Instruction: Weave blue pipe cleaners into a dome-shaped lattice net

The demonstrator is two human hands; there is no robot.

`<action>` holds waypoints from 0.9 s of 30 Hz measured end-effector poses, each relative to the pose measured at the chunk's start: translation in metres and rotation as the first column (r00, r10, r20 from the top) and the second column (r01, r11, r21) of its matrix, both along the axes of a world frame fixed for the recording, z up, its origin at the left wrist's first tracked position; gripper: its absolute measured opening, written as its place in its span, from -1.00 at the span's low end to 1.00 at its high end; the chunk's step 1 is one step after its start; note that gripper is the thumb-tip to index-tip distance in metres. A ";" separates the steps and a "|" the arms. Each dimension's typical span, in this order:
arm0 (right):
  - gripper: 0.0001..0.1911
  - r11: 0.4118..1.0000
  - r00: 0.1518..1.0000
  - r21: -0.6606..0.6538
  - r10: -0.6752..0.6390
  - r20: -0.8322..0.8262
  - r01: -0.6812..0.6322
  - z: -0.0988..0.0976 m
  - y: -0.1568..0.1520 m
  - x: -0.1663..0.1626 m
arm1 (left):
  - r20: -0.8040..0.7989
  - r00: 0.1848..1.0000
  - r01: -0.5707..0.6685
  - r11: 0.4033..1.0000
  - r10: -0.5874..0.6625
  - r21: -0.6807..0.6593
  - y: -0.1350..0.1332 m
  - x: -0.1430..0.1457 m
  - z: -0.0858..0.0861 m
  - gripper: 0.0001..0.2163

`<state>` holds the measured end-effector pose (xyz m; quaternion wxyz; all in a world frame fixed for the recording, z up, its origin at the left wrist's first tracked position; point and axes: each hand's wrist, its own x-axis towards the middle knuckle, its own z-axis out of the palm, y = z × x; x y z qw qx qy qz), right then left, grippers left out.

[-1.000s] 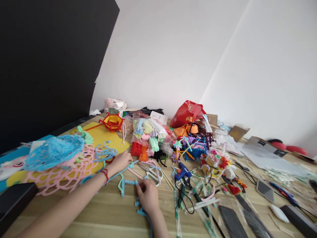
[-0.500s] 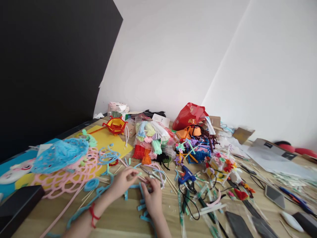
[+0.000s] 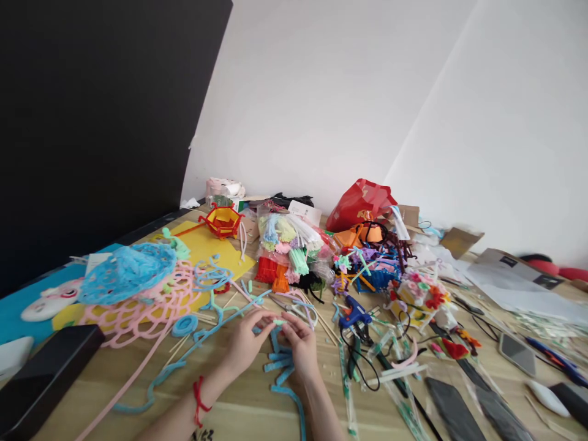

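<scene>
My left hand (image 3: 252, 343), with a red string bracelet on its wrist, is closed in a pinch. My right hand (image 3: 301, 346) pinches from the other side, its fingertips almost meeting the left ones. Between them shows a short pale green pipe cleaner piece (image 3: 278, 322), partly covered by the fingers. Just below the hands lies a bent blue pipe cleaner (image 3: 283, 367) with several short branches. Longer blue pipe cleaners (image 3: 202, 337) stretch across the table by my left forearm. Scissors (image 3: 307, 309) lie beyond my right hand.
A blue glue gun (image 3: 354, 313) with a black cable stands to the right, beside glue stick wrappers. Bundles of coloured pipe cleaners (image 3: 294, 245) lie at the back. On the left are a pink lattice (image 3: 138, 318), a blue mesh piece (image 3: 131, 272) and a black box (image 3: 50, 373).
My hands have come closer together, fingertips nearly touching around the pale green piece. The whole view has shifted slightly, so the table's things appear further right and a little higher.
</scene>
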<state>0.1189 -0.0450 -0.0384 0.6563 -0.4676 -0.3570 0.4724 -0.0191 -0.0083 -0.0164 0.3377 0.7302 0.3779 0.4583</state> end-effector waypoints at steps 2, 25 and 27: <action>-0.55 1.000 1.000 0.016 -0.006 -0.026 0.007 0.002 0.000 0.000 | 0.015 1.000 -0.004 1.000 0.004 -0.004 0.000 -0.001 -0.001 -0.91; -0.59 0.998 1.000 -0.050 -0.025 0.011 0.026 0.000 -0.001 -0.002 | 0.365 0.931 0.170 0.878 0.006 -0.447 0.004 -0.003 0.002 -0.83; -0.60 0.998 0.999 -0.047 -0.030 0.025 0.032 0.000 -0.001 -0.002 | 0.332 0.943 0.153 0.886 0.001 -0.437 0.005 -0.004 0.000 -0.84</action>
